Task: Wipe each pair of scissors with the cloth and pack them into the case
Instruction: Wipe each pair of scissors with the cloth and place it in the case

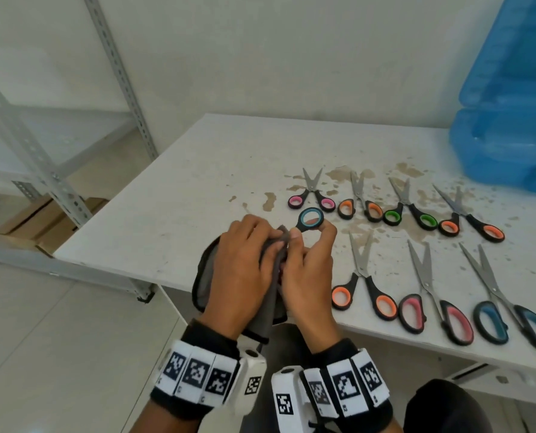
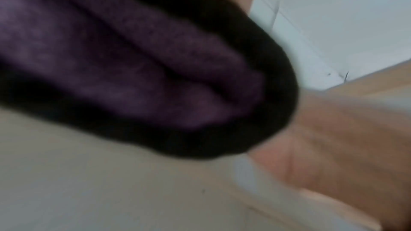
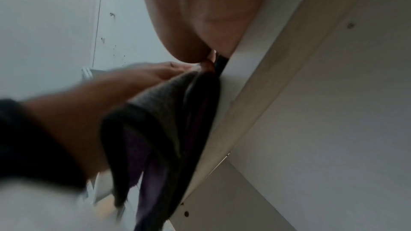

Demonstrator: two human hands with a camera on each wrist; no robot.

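At the near edge of a stained white table [image 1: 173, 195], a person's left hand [image 1: 241, 270] bunches a grey cloth [image 1: 208, 270], its grip closed around the fabric, which drapes over the table edge and hangs below it. From the left wrist view the cloth [image 2: 138, 69] fills most of the picture as a blurred dark fold with a black hem. Just beside it, the right hand [image 1: 307, 270] holds a pair of teal-handled scissors [image 1: 311, 219], thumb and fingers closed on the handle so that one teal ring stands clear above the fingertips; the blades are hidden in the cloth between the two hands. The right wrist view shows the cloth [image 3: 169, 122] hanging against the table's edge, with the left hand [image 3: 142, 75] pinching its top.

To the right, seven more pairs lie open on the table in two rows. The far row runs from small pink-handled scissors [image 1: 312, 195] past an orange pair [image 1: 361, 201] and a green pair [image 1: 408, 207] to a second orange pair [image 1: 469, 214]. The near row holds larger pairs: orange [image 1: 365, 276], pink [image 1: 432, 292] and teal [image 1: 507, 304]. At the far right corner stands an open blue plastic case [image 1: 507, 120], its lid upright, well apart from the hands.
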